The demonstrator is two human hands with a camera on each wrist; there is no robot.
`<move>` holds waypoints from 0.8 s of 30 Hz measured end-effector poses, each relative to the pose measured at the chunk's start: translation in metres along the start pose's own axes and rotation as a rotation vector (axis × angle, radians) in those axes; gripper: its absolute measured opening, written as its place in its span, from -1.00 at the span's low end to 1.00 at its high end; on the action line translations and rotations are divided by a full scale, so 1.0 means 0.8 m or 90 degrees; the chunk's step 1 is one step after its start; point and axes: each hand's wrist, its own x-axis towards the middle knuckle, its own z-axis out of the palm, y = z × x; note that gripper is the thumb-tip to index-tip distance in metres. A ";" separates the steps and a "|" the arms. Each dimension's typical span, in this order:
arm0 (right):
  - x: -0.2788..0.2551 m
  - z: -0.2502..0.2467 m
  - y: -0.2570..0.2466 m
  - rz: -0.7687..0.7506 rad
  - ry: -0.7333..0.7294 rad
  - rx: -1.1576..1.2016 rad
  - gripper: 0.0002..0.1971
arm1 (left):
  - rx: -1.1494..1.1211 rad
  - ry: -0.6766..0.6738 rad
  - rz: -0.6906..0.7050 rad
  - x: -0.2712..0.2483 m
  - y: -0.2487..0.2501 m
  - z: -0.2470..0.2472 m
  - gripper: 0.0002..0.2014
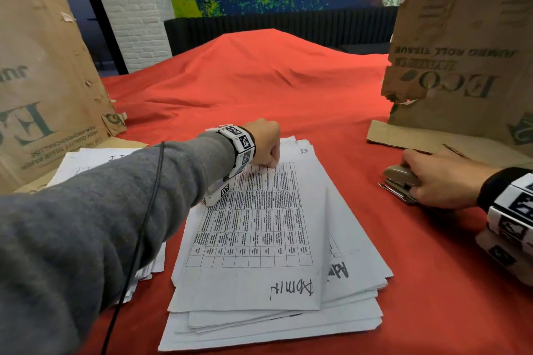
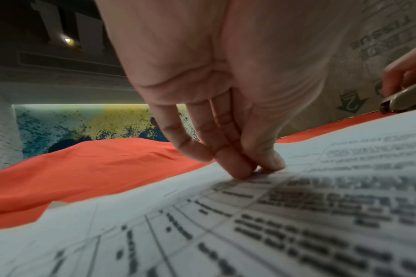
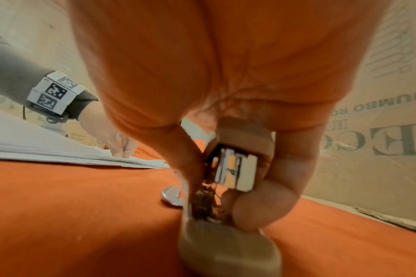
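Note:
A stack of white printed sheets (image 1: 259,239) lies on the red cloth (image 1: 331,112); the top sheet carries a table and handwriting. My left hand (image 1: 272,164) reaches over the stack, and its thumb and fingertips (image 2: 240,168) meet in a pinch on the top sheet (image 2: 285,215) near its far edge. To the right, my right hand (image 1: 427,181) grips a beige stapler (image 1: 401,177) that sits on the cloth. In the right wrist view the thumb and fingers (image 3: 268,198) curl round the stapler (image 3: 235,168), with its metal base (image 3: 171,196) on the cloth.
Tall brown cardboard boxes stand at the left (image 1: 43,81) and the right (image 1: 467,52), with flaps lying on the cloth. A second pile of papers (image 1: 95,161) lies under my left forearm. The cloth rises in a mound (image 1: 271,52) at the back.

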 end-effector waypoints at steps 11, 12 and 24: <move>0.000 -0.005 0.001 0.023 -0.006 -0.003 -0.65 | -0.007 0.004 0.006 0.001 -0.002 0.000 -0.86; 0.000 -0.008 -0.001 0.030 0.001 -0.023 -0.66 | -0.008 0.005 0.009 0.000 -0.003 -0.002 -0.83; 0.090 -0.047 -0.198 -0.314 0.111 0.174 -0.92 | -0.052 -0.068 -0.038 -0.039 -0.059 -0.006 -0.31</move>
